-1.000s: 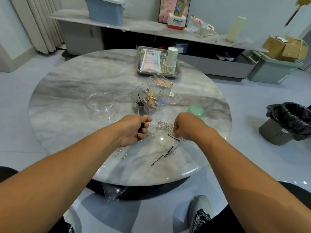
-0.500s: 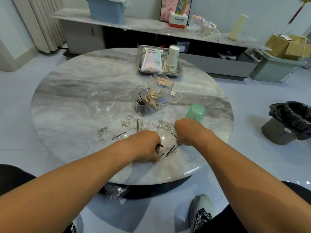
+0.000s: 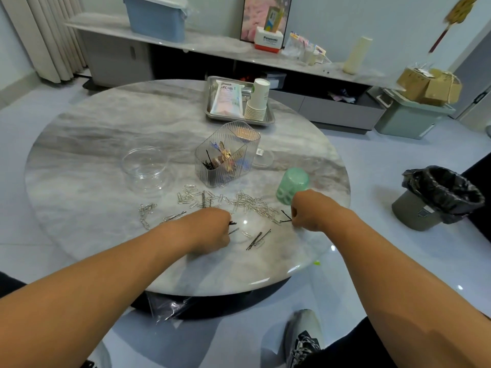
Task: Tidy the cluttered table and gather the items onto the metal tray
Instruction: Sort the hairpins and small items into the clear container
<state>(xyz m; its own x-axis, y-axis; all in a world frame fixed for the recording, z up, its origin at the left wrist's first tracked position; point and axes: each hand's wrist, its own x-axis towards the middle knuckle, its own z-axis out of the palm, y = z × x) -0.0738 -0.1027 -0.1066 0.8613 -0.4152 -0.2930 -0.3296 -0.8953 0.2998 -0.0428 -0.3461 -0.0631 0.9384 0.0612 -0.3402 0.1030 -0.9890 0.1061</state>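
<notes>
Silver paper clips [image 3: 249, 204] and black hairpins [image 3: 259, 239] lie scattered on the near part of the round marble table [image 3: 93, 144]. My left hand [image 3: 210, 229] is curled on the tabletop and pinches black hairpins at its fingertips. My right hand [image 3: 309, 212] is curled too and grips black hairpins that stick out to its left. A clear ribbed organiser [image 3: 225, 158] with clips and pins stands behind the scatter. The metal tray [image 3: 268, 119] at the far side carries a white pouch [image 3: 227, 98] and a stack of paper cups [image 3: 257, 100].
A clear round container [image 3: 144, 167] stands at the left and its lid [image 3: 263, 158] lies behind the organiser. A green cup [image 3: 292, 185] lies beside my right hand. A lined bin [image 3: 438, 197] is on the floor at the right. My shoe [image 3: 303, 338] shows below the table.
My left hand came back from the organiser to the near tabletop and now pinches hairpins there. My right hand shifted a little to the right, still curled on hairpins.
</notes>
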